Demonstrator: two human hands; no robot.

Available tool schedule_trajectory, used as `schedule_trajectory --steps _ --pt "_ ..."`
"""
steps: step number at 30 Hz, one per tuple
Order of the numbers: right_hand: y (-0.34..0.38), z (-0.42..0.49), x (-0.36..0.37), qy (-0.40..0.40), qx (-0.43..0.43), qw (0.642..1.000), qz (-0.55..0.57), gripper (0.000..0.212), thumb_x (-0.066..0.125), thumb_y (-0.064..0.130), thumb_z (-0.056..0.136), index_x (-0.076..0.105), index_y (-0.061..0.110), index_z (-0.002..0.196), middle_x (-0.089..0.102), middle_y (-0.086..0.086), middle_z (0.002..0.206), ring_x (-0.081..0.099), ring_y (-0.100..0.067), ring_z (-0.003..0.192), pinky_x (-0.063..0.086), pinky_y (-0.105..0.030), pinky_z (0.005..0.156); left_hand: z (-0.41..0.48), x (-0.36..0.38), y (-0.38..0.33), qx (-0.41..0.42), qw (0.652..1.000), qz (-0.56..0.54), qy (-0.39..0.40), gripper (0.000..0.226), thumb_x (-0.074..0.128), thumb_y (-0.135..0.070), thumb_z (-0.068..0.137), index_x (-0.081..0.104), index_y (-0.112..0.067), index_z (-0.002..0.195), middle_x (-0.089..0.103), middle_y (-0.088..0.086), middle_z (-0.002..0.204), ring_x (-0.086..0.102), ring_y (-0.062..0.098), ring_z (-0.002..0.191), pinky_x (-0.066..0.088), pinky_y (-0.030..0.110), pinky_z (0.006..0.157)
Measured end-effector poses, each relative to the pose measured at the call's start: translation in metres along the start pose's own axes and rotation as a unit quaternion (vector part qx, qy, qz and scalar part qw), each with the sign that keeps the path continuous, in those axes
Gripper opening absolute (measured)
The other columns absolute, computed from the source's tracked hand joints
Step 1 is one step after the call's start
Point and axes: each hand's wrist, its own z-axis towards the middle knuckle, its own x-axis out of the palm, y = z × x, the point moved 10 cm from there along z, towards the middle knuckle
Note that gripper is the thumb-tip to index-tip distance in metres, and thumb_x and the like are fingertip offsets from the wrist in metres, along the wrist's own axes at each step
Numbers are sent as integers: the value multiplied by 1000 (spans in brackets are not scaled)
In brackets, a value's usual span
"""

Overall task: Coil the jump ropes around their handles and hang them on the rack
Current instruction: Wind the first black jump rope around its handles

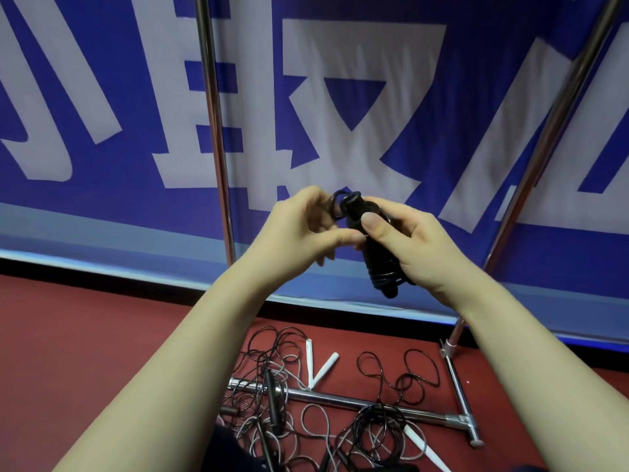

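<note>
A black jump rope [377,264] is coiled round its two handles, held up in front of me. My right hand [415,247] grips the bundle, thumb pressed on its near side. My left hand [306,229] pinches a small loop of the black cord [335,202] at the top end of the handles. On the red floor below lie several loose ropes: a tangle of black and grey cord [272,396], white handles [321,367] and more white handles [422,444]. The metal rack has two upright poles [218,131] and a base bar [340,401].
A blue banner with large white characters [340,97] hangs behind the rack. The right rack pole [544,148] slants down to a foot bar [459,396]. A loose black rope [401,379] lies across the base bar. Red floor [102,335] stretches to the left.
</note>
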Motion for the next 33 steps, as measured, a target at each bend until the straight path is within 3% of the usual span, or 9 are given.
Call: schedule_trajectory --steps 3,7,12,16,22,24,28,31,33 --pt "4 -1 -9 -84 -30 995 -47 21 53 36 99 61 42 117 60 2 72 50 -6 63 42 -25 60 1 2 20 -53 995 -67 -46 60 80 -28 79 44 -22 127 68 -2 102 67 10 78 59 33 75" --pt "-1 -1 -20 -160 -39 981 -104 39 51 53 95 51 44 133 66 18 79 58 -5 74 50 -37 76 0 19 28 -105 974 -187 -67 29 64 -28 94 60 -18 121 70 -4 114 66 10 108 55 36 93" --pt "6 -2 -8 -163 -54 985 9 29 52 30 101 52 45 125 68 22 79 62 1 75 47 -18 69 -3 47 13 -102 962 -254 -15 36 39 -37 105 61 -27 131 64 -13 129 54 -1 124 42 37 108" --pt "-5 0 2 -168 -7 984 53 46 40 39 103 38 33 149 68 -1 113 66 -16 84 52 -29 58 -4 49 7 -81 950 -300 -30 29 42 -32 105 62 -35 126 70 -12 118 62 6 115 51 26 93" --pt "-2 3 12 -143 9 977 158 46 38 27 106 36 21 151 68 24 108 64 4 106 53 -22 92 -4 36 -4 -1 964 -264 -43 26 48 -28 103 55 -40 125 69 -20 106 63 -2 102 52 17 81" --pt "0 5 18 -125 16 967 222 43 38 22 106 39 18 149 70 28 100 63 9 103 53 -19 90 -2 29 -7 16 966 -251 -57 26 47 -30 103 54 -36 128 68 -19 106 63 -3 102 52 17 80" --pt "3 6 14 -140 35 949 279 31 45 17 104 62 9 128 71 1 117 64 -7 113 50 -24 97 -2 21 -10 27 983 -171 -67 24 43 -31 104 53 -23 125 63 -16 93 61 -7 81 49 13 69" --pt "-7 2 -12 -228 74 949 205 21 57 23 98 74 12 93 75 -1 90 70 -12 91 52 -36 94 -6 28 -7 9 988 -152 -19 13 43 -35 103 47 -35 115 57 -5 84 59 8 66 51 22 57" --pt "-11 1 -27 -254 88 941 205 15 62 22 95 68 9 91 73 -4 83 72 -18 83 54 -39 90 -7 28 -3 -4 990 -139 -3 8 43 -37 102 45 -41 110 53 0 82 57 12 65 48 21 52"
